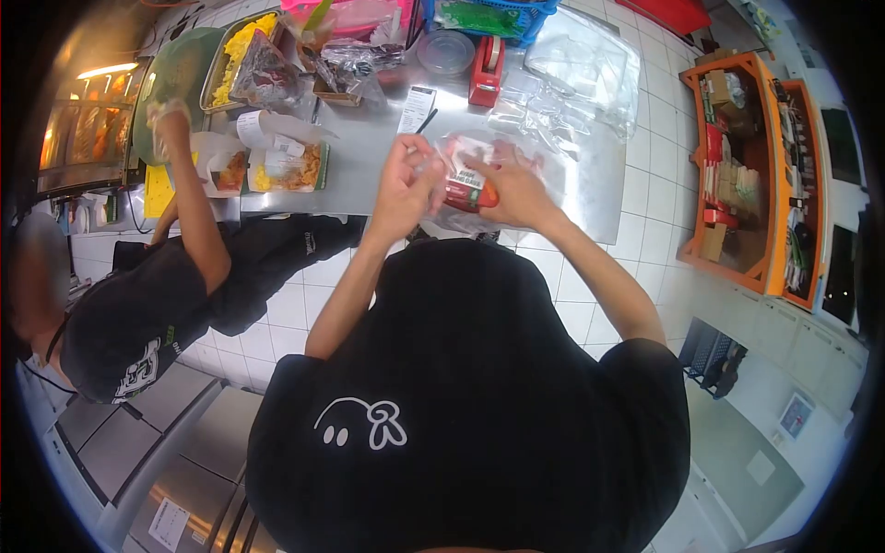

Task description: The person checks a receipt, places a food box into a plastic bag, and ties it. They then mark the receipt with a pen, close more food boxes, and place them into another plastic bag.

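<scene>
Shiny grey metal made up the table [369,138], and white tiles covered the floor [645,175] beside it. Far to the left of the red tape holder [486,69], another person's gloved hand [168,118] rested by a big green lid [180,69]. Closer to the tape holder, but on its left too, sat a tray of yellow food [238,51]. Two open food boxes [286,168] lay below the tray. A white paper slip [417,109] lay just left of the tape holder.

Below the tape holder, near the table's front edge, the person held a clear bag [461,147] with something red [470,192] inside. The left hand [406,180] had its fingers curled tight on the bag's left side. The right hand [518,189] had its fingers closed on the bag's right side. The bag was up off the table, between both hands.

Right of the tape holder lay a heap of empty plastic bags [576,69]. Far to the right of it stood an orange shelf [761,175] full of small things.
</scene>
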Demonstrator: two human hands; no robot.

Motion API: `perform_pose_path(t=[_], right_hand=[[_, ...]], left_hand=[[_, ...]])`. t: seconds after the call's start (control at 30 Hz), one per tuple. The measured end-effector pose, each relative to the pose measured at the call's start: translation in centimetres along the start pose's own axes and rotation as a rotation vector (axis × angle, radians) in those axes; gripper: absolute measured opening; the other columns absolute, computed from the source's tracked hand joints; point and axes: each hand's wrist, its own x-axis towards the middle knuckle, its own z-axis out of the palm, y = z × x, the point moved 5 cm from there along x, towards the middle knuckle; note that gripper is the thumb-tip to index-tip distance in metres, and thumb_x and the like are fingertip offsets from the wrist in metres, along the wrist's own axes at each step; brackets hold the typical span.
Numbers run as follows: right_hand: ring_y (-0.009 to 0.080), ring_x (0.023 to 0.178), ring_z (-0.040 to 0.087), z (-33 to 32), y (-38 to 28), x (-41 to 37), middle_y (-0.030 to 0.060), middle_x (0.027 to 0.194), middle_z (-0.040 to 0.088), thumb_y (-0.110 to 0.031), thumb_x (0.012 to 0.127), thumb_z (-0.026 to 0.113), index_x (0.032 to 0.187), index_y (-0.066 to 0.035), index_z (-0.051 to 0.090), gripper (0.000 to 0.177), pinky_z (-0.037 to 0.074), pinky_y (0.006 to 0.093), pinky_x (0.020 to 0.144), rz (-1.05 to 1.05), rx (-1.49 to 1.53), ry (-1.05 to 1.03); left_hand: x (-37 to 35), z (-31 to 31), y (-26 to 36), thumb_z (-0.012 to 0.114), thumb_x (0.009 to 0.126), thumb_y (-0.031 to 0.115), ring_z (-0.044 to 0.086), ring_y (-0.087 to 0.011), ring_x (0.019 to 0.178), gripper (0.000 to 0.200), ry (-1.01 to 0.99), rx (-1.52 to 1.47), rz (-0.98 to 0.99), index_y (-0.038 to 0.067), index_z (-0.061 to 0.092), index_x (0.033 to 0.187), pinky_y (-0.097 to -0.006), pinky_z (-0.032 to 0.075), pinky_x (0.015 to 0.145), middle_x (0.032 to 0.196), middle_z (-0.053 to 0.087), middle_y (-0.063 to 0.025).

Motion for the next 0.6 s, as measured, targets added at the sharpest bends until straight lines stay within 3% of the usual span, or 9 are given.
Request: perform_pose_path(t=[0.03, 0.07, 0.13, 0.17, 0.3, 0.37, 0.43, 0.57, 0.6], right_hand=[[0.0507, 0.139, 0.036, 1.2, -0.5, 0.0, 0.0323, 0.149, 0.035, -0.043, 0.070, 0.082, 0.149, -0.015, 0.043, 0.092, 0.030, 0.0689, 0.109, 0.044, 0.005, -0.056], [0.0507, 0.139, 0.036, 1.4, -0.8, -0.6, 0.0323, 0.149, 0.035, -0.043, 0.070, 0.082, 0.149, -0.015, 0.043, 0.092, 0.030, 0.0689, 0.109, 0.039, 0.008, -0.054], [0.0508, 0.137, 0.040, -1.5, -1.8, -2.2, 0.0316, 0.148, 0.039, -0.049, 0.070, 0.083, 0.151, -0.013, 0.040, 0.098, 0.030, 0.0615, 0.113, 0.282, -0.135, -0.001], [0.0508, 0.137, 0.040, -2.1, -0.8, -2.6, 0.0316, 0.148, 0.039, -0.049, 0.070, 0.083, 0.151, -0.013, 0.040, 0.098, 0.030, 0.0615, 0.113, 0.277, -0.132, 0.000], [0.0429, 0.125, 0.055, -6.3, 3.3, -4.5, 0.0246, 0.137, 0.053, -0.054, 0.069, 0.084, 0.149, -0.010, 0.041, 0.101, 0.035, 0.0509, 0.113, 0.322, -0.326, -0.341], [0.0398, 0.121, 0.059, -9.3, 3.5, -4.9, 0.0221, 0.132, 0.058, -0.054, 0.069, 0.084, 0.147, -0.009, 0.042, 0.100, 0.037, 0.0479, 0.111, 0.345, -0.358, -0.468], [0.0342, 0.117, 0.062, -10.8, 2.9, -5.4, 0.0183, 0.122, 0.064, -0.052, 0.066, 0.087, 0.144, -0.008, 0.044, 0.100, 0.041, 0.0471, 0.106, 0.161, -0.423, -0.447], [0.0357, 0.116, 0.062, -12.0, 2.4, -6.0, 0.0221, 0.123, 0.063, -0.041, 0.070, 0.087, 0.141, -0.009, 0.049, 0.087, 0.043, 0.0457, 0.104, -0.030, -0.322, -0.366], [0.0308, 0.113, 0.063, -12.9, 2.2, -5.6, 0.0198, 0.120, 0.064, -0.040, 0.078, 0.081, 0.140, -0.007, 0.049, 0.077, 0.045, 0.0436, 0.099, -0.116, 0.121, -0.313]], left_hand=[[0.7, -0.2, 0.5, 0.059, 0.100, 0.008, 0.052, -0.0090, 0.052, 0.024, 0.027, 0.004, 0.062, 0.009, 0.038, 0.111, -0.0240, 0.040, 0.042, 0.091, 0.062, -0.0079], [1.1, -0.3, 0.9, 0.058, 0.100, 0.006, 0.052, -0.0081, 0.051, 0.023, 0.055, 0.007, 0.128, 0.009, 0.037, 0.111, -0.0232, 0.039, 0.041, 0.091, 0.063, -0.0082], [1.3, -0.3, 0.8, 0.057, 0.100, 0.006, 0.052, -0.0080, 0.050, 0.023, 0.064, 0.017, 0.096, 0.008, 0.037, 0.111, -0.0231, 0.039, 0.041, 0.091, 0.063, -0.0084], [1.3, -0.3, 0.6, 0.057, 0.100, 0.005, 0.052, -0.0080, 0.049, 0.023, 0.066, 0.021, 0.062, 0.008, 0.037, 0.111, -0.0229, 0.039, 0.041, 0.090, 0.064, -0.0086], [0.0, 1.8, 3.4, 0.057, 0.100, 0.003, 0.051, -0.0075, 0.048, 0.023, 0.040, -0.145, -0.021, 0.007, 0.038, 0.111, -0.0228, 0.039, 0.041, 0.093, 0.066, -0.0109], [-0.2, 4.1, 5.6, 0.060, 0.099, 0.005, 0.051, -0.0086, 0.049, 0.023, 0.048, 0.196, 0.077, 0.006, 0.040, 0.110, -0.0238, 0.038, 0.043, 0.095, 0.067, -0.0118], [-0.5, 5.4, 6.3, 0.060, 0.099, 0.004, 0.053, -0.0086, 0.052, 0.022, 0.062, 0.203, 0.091, 0.006, 0.041, 0.109, -0.0232, 0.040, 0.044, 0.095, 0.067, -0.0117], [-0.8, 5.4, 6.6, 0.062, 0.097, 0.000, 0.061, -0.0098, 0.068, 0.023, 0.082, 0.207, 0.113, 0.004, 0.044, 0.111, -0.0220, 0.047, 0.051, 0.097, 0.067, -0.0121], [-1.1, 4.9, 6.7, 0.062, 0.097, 0.000, 0.061, -0.0098, 0.068, 0.023, 0.093, 0.210, 0.112, 0.004, 0.044, 0.111, -0.0220, 0.047, 0.051, 0.097, 0.067, -0.0121]])
